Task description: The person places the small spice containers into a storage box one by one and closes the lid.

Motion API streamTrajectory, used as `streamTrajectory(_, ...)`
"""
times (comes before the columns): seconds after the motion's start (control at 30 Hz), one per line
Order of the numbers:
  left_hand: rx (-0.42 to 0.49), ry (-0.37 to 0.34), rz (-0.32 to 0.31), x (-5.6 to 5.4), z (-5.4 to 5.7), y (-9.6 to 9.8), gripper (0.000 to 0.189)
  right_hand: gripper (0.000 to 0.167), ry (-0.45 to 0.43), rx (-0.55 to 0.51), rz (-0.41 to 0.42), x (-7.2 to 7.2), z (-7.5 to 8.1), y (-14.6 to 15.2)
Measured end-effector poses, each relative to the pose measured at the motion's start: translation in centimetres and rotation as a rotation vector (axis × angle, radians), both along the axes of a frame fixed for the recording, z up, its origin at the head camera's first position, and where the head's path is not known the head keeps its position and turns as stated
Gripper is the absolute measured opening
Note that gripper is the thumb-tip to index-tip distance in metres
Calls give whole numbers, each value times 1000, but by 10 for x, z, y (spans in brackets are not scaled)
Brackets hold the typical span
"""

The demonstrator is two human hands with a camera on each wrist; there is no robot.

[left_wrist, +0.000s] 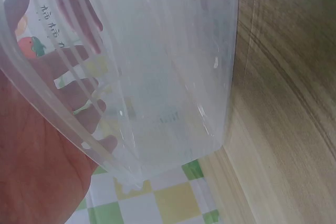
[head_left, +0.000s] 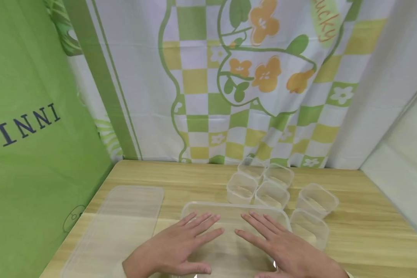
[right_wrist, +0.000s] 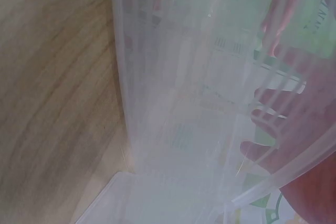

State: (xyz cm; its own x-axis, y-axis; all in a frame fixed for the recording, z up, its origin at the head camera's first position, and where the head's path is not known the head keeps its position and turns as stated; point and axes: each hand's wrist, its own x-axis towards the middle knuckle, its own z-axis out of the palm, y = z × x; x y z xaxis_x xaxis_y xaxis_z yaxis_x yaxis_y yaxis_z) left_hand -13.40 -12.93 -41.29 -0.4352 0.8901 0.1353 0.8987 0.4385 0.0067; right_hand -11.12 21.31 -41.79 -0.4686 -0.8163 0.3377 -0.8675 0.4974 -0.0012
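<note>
Both hands lie flat on the upturned bottom of a large clear plastic box [head_left: 229, 231] that sits mouth-down on the wooden table [head_left: 368, 216]. The left hand [head_left: 180, 247] has its fingers straight and slightly spread, palm down; the right hand [head_left: 281, 247] mirrors it just beside it, fingertips pointing away from the person and nearly meeting at the middle of the box. Neither hand curls round anything; they only press or rest on the smooth plastic. The wrist views show the same through the clear wall: fingers [left_wrist: 79, 98] lying flat against it on the left, fingers [right_wrist: 283, 103] on the right.

Beyond the fingertips stands a cluster of small clear cups [head_left: 260, 185], with two more just past the right hand's outer edge, one of them close against the box. Well out from the left hand lies the flat lid [head_left: 121, 224].

To handle the box well from here, I judge that flat palms will slip on such slick plastic; sliding the hands outward to the long edges would give a surer hold. Any shift towards the right should be gentle, since the nearest cup would be easily knocked.
</note>
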Motion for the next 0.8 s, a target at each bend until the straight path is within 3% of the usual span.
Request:
streamTrajectory(0.5, 6, 25, 10, 1, 2, -2, 80, 93, -8, -5, 0, 0, 2, 0)
streamTrajectory(0.8, 90, 2, 56, -1, 1, -10, 91, 92, -19, -91, -14, 2, 3, 9)
